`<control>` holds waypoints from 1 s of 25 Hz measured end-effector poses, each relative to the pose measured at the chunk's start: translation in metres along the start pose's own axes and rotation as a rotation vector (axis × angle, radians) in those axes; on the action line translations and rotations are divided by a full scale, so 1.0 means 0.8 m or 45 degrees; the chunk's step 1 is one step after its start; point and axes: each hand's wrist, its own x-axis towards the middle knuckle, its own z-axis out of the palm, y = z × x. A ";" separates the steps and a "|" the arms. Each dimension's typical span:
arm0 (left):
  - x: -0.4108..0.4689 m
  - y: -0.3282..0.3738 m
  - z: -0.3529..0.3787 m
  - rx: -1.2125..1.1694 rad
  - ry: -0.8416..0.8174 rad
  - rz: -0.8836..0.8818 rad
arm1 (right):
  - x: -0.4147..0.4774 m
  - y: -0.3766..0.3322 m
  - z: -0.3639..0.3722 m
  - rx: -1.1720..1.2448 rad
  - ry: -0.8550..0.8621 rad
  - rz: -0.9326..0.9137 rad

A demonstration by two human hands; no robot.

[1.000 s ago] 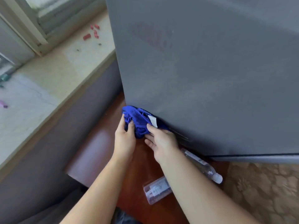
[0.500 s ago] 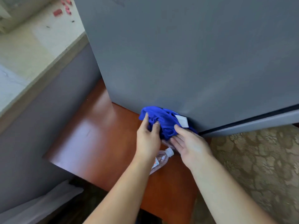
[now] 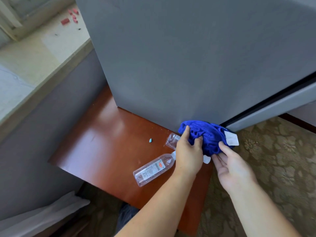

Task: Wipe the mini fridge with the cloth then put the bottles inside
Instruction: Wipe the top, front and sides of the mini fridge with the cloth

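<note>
The grey mini fridge (image 3: 188,57) stands on a reddish-brown wooden table (image 3: 102,142), its door shut. A bunched blue cloth (image 3: 208,135) with a white tag sits at the fridge's lower front corner. My left hand (image 3: 188,153) grips the cloth from the left. My right hand (image 3: 234,166) holds its underside with the fingertips. One clear plastic bottle (image 3: 153,170) lies on its side on the table below my left hand. A second clear bottle (image 3: 172,141) lies by the fridge base, mostly hidden behind my left hand.
A pale stone window sill (image 3: 34,57) with small red pieces (image 3: 65,21) runs along the left. A tiny blue scrap (image 3: 150,140) lies on the table. Patterned carpet (image 3: 273,159) covers the floor at right. White fabric (image 3: 42,218) shows at bottom left.
Both hands have carried the cloth rightward along the fridge's bottom edge to its front corner. The view has shifted, and both bottles now show to the left of the hands.
</note>
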 end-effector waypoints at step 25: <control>0.051 0.089 -0.140 -0.627 0.137 -0.274 | 0.076 0.059 0.030 -1.730 -0.158 -0.691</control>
